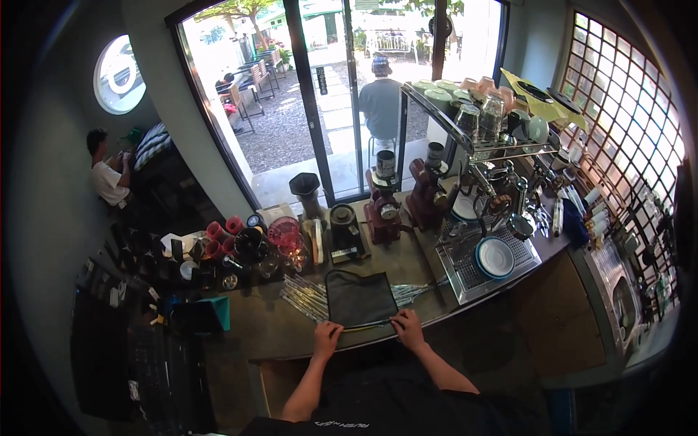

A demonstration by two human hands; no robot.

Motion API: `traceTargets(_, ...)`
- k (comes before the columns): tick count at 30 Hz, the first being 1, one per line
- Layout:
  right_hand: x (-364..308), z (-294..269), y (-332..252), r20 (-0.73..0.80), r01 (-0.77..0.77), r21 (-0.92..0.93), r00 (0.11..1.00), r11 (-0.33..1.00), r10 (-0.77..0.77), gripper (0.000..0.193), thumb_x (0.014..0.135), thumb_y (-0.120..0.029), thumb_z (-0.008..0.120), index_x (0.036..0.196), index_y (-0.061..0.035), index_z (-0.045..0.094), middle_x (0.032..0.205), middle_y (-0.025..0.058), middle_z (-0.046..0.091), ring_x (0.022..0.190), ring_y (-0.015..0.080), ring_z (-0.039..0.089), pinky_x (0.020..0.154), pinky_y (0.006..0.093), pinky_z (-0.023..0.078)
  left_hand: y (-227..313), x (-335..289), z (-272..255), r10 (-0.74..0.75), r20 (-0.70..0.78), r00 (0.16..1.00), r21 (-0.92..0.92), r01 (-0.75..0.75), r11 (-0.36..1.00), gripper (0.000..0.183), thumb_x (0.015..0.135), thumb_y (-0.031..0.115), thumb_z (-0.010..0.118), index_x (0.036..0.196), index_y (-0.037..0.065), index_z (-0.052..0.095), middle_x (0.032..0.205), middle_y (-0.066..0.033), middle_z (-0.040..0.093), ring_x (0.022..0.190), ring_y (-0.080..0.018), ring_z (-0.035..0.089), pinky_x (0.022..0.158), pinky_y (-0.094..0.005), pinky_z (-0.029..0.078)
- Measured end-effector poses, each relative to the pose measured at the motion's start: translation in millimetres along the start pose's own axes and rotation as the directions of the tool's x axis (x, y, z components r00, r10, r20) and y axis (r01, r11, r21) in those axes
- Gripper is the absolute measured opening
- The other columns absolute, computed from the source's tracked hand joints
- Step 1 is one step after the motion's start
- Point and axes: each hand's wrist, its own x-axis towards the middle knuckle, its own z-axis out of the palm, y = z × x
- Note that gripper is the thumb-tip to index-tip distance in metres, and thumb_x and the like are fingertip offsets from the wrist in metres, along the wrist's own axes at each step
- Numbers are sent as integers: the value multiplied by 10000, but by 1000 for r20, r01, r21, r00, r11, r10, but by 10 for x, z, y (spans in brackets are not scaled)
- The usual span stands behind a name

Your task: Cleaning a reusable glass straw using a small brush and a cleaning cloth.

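A flat black pouch-like piece [360,299] lies on the counter, its near edge toward me. At its near left corner, the fingers of my left hand [328,338] are pinched on that edge. My right hand [409,329] pinches the near right corner in the same way. Between both hands runs a thin yellowish strip [363,327] along the edge; whether it is part of the piece I cannot tell. Several slim, shiny, straw-like sticks [304,296] poke out from the left side of the black piece, and more [409,292] show on its right.
Two red coffee grinders [381,218] stand at the counter's far side. To the right is an espresso machine [494,211] with cups on top and plates [496,258] on its tray. Pink glassware [283,232] and a teal-edged dark box [211,315] are left. Two other people are farther off.
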Motion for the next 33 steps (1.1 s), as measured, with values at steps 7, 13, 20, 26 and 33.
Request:
traceTargets(7, -3, 40, 108, -1, -64, 15, 998, 998, 64, 70, 910, -52, 729, 970, -25, 752, 986, 151, 644, 972, 358, 627, 854, 435, 509, -3, -23, 6, -1, 9, 1000, 5, 1, 1000, 146, 964, 188, 776, 974, 43, 768, 934, -108, 656, 932, -329, 636, 804, -460, 514)
traceTargets(13, -44, 150, 173, -3, -93, -17, 996, 996, 93, 93, 948, -63, 677, 1028, -29, 709, 971, 174, 624, 975, 394, 611, 835, 473, 493, 39, 25, 7, -95, 13, 995, -71, 96, 993, 120, 929, 183, 805, 963, 69, 790, 908, -94, 667, 918, -323, 641, 780, -443, 519)
traceTargets(20, -66, 142, -10, 29, -91, -102, 995, 991, 94, 157, 932, -90, 686, 1086, -93, 717, 1007, 124, 591, 1013, 358, 592, 865, 470, 477, -11, -7, 2, -67, -17, 998, -52, 66, 996, 122, 923, 179, 810, 978, 70, 797, 902, -95, 665, 911, -320, 637, 787, -448, 516)
traceTargets(26, -91, 24, -23, 42, -50, -35, 998, 998, 51, 215, 832, -68, 783, 1046, -82, 765, 1008, 114, 575, 1005, 339, 570, 878, 441, 487, -3, 0, 2, -99, 43, 994, -41, 101, 994, 123, 948, 168, 798, 1014, 64, 799, 931, -85, 662, 956, -295, 641, 807, -438, 519)
traceTargets(33, -195, 32, 2, 3, -17, 6, 1000, 1000, 17, 220, 828, -57, 819, 1045, -92, 820, 995, 97, 608, 990, 306, 586, 847, 412, 493, 33, -40, -90, 4, 42, 999, -66, -1, 998, 113, 919, 170, 822, 1016, 111, 810, 934, -79, 654, 954, -308, 623, 812, -447, 517)
